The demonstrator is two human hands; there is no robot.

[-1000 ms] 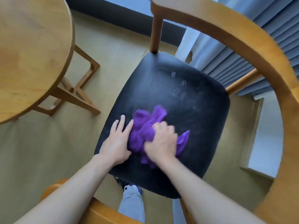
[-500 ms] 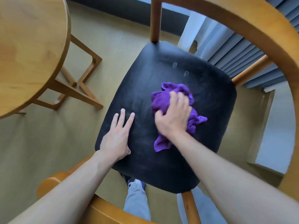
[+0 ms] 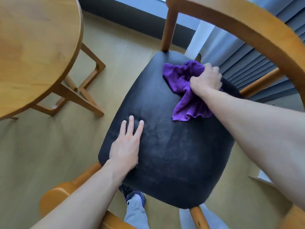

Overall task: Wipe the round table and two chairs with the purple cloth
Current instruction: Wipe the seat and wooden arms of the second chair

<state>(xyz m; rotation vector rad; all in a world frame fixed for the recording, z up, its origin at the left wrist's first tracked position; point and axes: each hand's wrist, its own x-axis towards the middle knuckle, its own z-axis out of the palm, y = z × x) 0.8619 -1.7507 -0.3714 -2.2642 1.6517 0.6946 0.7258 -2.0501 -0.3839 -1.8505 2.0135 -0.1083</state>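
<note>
Cloth position: purple cloth (image 3: 184, 86) bunched on the far right part of the black chair seat (image 3: 165, 146), close to the seat's back edge. Right hand (image 3: 206, 80) sits on top of it, fingers curled into the bunch, gripping. Most of the cloth spills out to the left of the hand; a loose tail fans out below the wrist toward the seat's middle. Left hand (image 3: 127, 146) flat on the near left part of the seat, fingers straight and spread, holding nothing, well apart from the cloth. Curved wooden backrest (image 3: 247, 25) arcs over the seat at upper right. Round table (image 3: 33, 47) stands at left, apart from the chair. Shoe (image 3: 135, 195) visible on the floor under the seat's near edge.
</note>
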